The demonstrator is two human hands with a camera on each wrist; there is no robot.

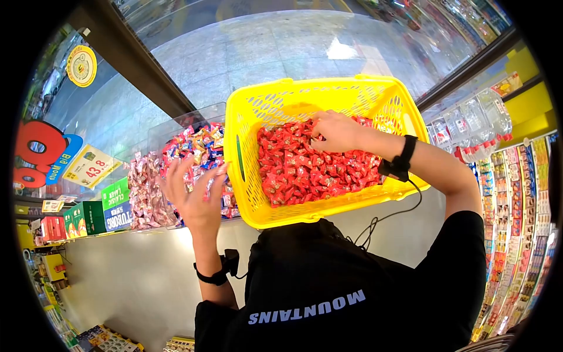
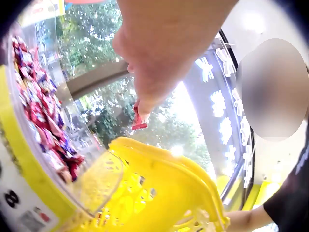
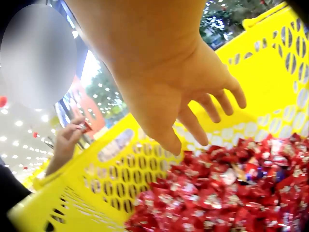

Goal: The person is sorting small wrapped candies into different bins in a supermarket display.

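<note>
A yellow shopping basket (image 1: 328, 218) holds a heap of red-wrapped candies (image 1: 305, 170). Over that heap is my right hand (image 1: 337, 132), its fingers spread and pointing down with nothing between them (image 3: 169, 92). Among the red wrappers, a few candies with blue and orange wrapping (image 3: 251, 171) show near its fingers. Just left of the basket I raise my left hand (image 1: 196, 193), pinching one small red-wrapped candy (image 2: 139, 119) at the fingertips. The same candy (image 3: 87, 126) shows past the basket's side in the right wrist view.
A clear bin of mixed candies (image 1: 199, 146) stands against the basket's left side, with pink-wrapped candies (image 1: 146, 188) beside it. Farther left are drink cartons (image 1: 117, 205) and a price sign (image 1: 92, 167). Window glass lies ahead; packed shelves (image 1: 516, 234) line the right.
</note>
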